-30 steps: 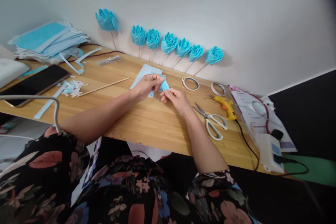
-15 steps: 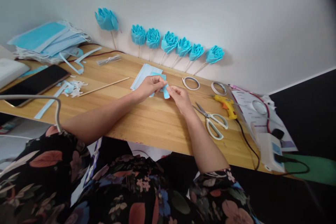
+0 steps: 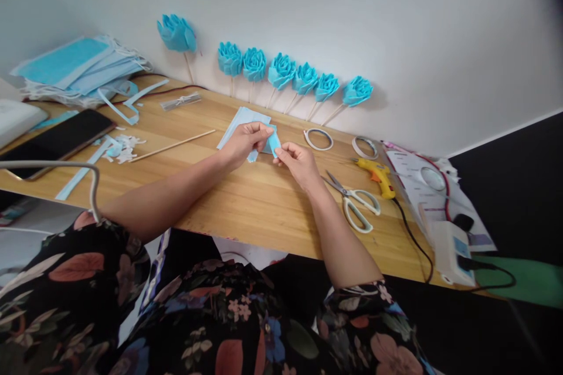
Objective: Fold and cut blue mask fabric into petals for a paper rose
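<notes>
The wooden table [image 3: 246,211] is the biggest thing, and it runs along a pale wall [image 3: 396,23]. On its left side sits a big pile of blue masks [image 3: 74,64]. A long black phone [image 3: 61,140] lies flat in front of the pile. Seven blue flowers [image 3: 281,72] on thin sticks stand in a row by the wall, and the one at the left end is the biggest.

The left hand [image 3: 247,143] pinches the top of a small blue piece between thumb and finger. The right hand [image 3: 301,165] pinches the low end of the same piece. White-handled scissors [image 3: 346,193] lie just beside the right arm, and a yellow glue gun [image 3: 379,177] lies past them. Some pale blue sheets [image 3: 235,128] lie flat behind the left hand. A thin wooden stick [image 3: 176,145] lies to the left of them. Two white rings [image 3: 307,140] lie near the back edge.

The small blue piece [image 3: 273,142] is between the two hands, above the table. Its fold is hard to see, but it looks like a flat strip.
</notes>
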The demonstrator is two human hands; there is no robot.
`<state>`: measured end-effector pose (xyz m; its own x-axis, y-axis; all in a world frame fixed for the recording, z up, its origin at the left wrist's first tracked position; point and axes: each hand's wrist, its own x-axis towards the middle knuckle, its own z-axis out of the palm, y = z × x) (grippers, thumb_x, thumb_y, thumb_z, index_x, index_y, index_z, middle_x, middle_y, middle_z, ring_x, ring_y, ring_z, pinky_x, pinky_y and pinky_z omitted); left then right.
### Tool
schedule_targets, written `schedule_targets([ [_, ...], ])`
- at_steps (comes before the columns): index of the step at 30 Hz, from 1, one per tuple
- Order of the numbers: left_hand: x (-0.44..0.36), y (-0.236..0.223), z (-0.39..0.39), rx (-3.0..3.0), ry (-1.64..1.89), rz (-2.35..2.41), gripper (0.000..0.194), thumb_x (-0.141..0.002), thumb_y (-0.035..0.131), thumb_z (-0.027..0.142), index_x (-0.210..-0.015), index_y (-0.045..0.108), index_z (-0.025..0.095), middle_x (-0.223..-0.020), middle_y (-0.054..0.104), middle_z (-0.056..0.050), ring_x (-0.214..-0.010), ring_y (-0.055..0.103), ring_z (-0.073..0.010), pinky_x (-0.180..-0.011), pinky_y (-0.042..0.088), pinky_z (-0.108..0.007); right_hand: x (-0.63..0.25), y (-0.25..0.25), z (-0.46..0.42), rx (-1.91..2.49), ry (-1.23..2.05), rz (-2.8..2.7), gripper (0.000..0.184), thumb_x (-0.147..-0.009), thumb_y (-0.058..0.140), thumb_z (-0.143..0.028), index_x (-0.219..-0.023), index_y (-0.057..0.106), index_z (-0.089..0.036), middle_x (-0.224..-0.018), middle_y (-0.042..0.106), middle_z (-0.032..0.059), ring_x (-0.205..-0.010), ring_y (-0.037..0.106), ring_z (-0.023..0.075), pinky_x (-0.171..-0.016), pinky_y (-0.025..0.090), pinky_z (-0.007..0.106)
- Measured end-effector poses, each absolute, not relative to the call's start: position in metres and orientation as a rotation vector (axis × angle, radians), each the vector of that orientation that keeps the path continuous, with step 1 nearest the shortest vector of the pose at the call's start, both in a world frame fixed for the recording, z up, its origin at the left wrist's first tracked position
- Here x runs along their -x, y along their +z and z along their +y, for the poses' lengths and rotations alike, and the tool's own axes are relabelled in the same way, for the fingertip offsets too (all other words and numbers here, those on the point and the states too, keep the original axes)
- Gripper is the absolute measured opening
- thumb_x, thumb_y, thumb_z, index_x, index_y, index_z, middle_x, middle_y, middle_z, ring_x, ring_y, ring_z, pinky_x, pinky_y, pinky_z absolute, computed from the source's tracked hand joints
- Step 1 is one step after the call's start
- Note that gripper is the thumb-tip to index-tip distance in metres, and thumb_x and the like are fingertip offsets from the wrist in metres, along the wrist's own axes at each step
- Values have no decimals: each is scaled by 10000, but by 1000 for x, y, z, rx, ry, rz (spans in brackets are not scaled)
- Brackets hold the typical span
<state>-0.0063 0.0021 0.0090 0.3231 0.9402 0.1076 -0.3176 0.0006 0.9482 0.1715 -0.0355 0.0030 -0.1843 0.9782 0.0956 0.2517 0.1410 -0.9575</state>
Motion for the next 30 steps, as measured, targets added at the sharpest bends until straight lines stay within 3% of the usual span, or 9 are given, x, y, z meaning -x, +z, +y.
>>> schedule_targets([
  [5,7,12,3,-1143,1100,684,411,-850,740,479,-665,550,166,-509,519,20,-460,450,-77,-477,312,-224,-172,1,-34,1221,1034,-1591,361,-839,665,-561,-761,631,-209,-700,717,10,-626,606,126,-660,475,259],
  [9,4,13,-2,-1189,1003,711,392,-773,802,509,-789,611,167,-513,544,31,-453,457,-83,-455,278,-220,-172,1,-34,1216,1037,-1546,338,-835,673,-535,-773,640,-204,-681,704,6,-611,602,123,-645,466,255],
  [16,3,8,-4,-1262,1051,798,404,-702,847,458,-641,581,159,-503,527,32,-458,415,-63,-457,271,-222,-168,5,-36,1234,1048,-1583,403,-832,641,-618,-777,615,-220,-666,700,2,-621,618,136,-652,483,262],
  [30,6,8,1,-1190,1128,708,396,-766,805,461,-669,548,176,-488,477,46,-466,434,-79,-479,318,-215,-168,10,-37,1205,918,-1716,317,-910,549,-495,-773,596,-213,-743,728,9,-687,618,135,-704,458,250],
])
